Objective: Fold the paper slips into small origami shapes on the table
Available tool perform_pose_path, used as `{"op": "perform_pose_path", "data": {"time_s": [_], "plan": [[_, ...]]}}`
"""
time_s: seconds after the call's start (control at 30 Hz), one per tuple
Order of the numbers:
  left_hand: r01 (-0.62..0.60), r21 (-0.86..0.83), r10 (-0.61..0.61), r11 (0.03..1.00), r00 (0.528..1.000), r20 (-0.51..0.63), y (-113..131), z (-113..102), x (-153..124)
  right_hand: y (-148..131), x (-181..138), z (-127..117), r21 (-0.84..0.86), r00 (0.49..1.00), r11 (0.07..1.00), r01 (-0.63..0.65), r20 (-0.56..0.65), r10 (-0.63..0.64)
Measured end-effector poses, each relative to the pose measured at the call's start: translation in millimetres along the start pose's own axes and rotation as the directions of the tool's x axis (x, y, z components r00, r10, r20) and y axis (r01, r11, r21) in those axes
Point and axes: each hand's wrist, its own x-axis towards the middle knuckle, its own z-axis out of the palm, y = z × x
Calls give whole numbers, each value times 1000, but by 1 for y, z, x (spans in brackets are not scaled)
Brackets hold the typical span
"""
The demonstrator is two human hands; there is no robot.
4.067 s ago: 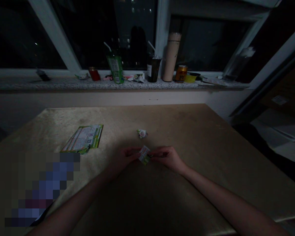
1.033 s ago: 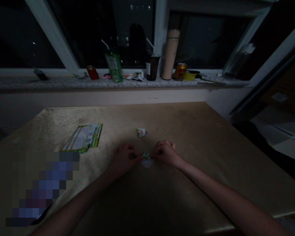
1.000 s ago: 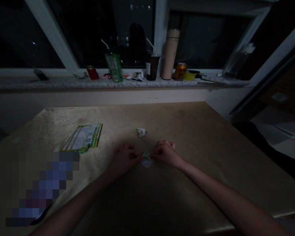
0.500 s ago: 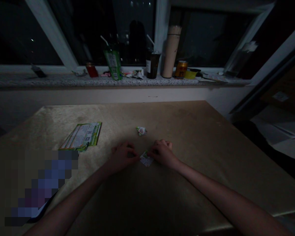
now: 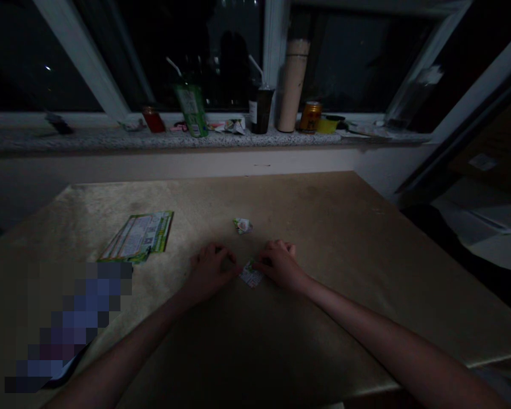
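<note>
A small folded paper (image 5: 251,276), printed with pale text and some green, lies on the table between my hands. The thumb and forefinger of my left hand (image 5: 213,267) come together at its left corner, with the other fingers curled. At the opposite corner, my right hand (image 5: 281,264) pinches the paper with thumb and forefinger, its remaining fingers bent under. Just beyond my hands sits another small folded paper piece (image 5: 242,226), white and green, touched by neither hand. Dim light hides the exact fingertip contact.
Several printed green-and-white leaflets (image 5: 138,236) lie fanned out at left. Nearer me is a blurred-out phone-like device (image 5: 74,324). Along the windowsill (image 5: 221,141) stand a green cup (image 5: 191,111), a dark cup (image 5: 260,111), a tall pinkish flask (image 5: 293,88) and a golden can (image 5: 310,117).
The view has shifted slightly. My left fingers stay at the paper's left corner and my right at its right corner; the paper looks turned a little and flatter.
</note>
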Motion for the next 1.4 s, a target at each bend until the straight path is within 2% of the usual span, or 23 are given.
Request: {"op": "perform_pose_path", "data": {"time_s": [0.07, 0.13, 0.2, 0.27, 0.43, 0.63, 0.87, 0.97, 1.03, 1.07, 1.1, 1.17, 1.2, 1.3, 1.4], "plan": [[-43, 46, 44, 998, 998, -37, 3, 1, -5, -1, 0, -1, -6, 1000, 1000, 3, -1, -3], [-167, 174, 185, 971, 978, -94, 8, 4, -12, -2, 0, -2, -18, 1000, 1000, 8, 9, -8], [-356, 268, 373, 895, 928, -17, 16, 7, -20, -2, 1, -2, -34, 1000, 999, 6, 25, -5], [-482, 265, 472, 835, 875, 106, 25, 10, -30, -2, 2, -2, -34, 999, 999, 6, 34, -5], [-463, 204, 445, 863, 886, 127, 36, 14, -49, -2, 4, 0, -19, 1000, 1000, 15, 19, -14], [-465, 177, 447, 867, 884, 135, 27, 14, -55, -1, 1, 1, -39, 998, 997, 64, -16, -64], [-426, 200, 412, 882, 904, 111, 20, 10, -59, 0, 3, 1, -7, 999, 999, 39, -11, -39], [-416, 217, 409, 883, 909, 80, 23, 9, -56, 2, 0, 2, 4, 997, 999, 38, -74, -38], [-426, 245, 420, 871, 904, 79, 26, 7, -54, 6, -4, -2, 15, 987, 995, 100, -125, -97], [-433, 260, 427, 863, 900, 83, 27, 6, -53, 9, -7, -5, 19, 975, 985, 170, -146, -165], [-438, 275, 430, 856, 898, 89, 28, 5, -53, 11, -11, -9, 6, 946, 955, 298, -134, -295], [-451, 295, 441, 842, 891, 105, 29, 4, -53, 16, -16, -18, -51, 840, 844, 535, -78, -537], [-462, 299, 450, 835, 886, 112, 29, 4, -52, 18, -19, -22, -84, 799, 801, 592, -65, -598], [-492, 293, 479, 820, 870, 120, 26, 5, -52, 22, -21, -26, -155, 739, 729, 667, 10, -673], [-502, 264, 479, 824, 865, 150, 21, 9, -51, 23, -21, -23, -183, 729, 712, 678, 45, -683]]}}
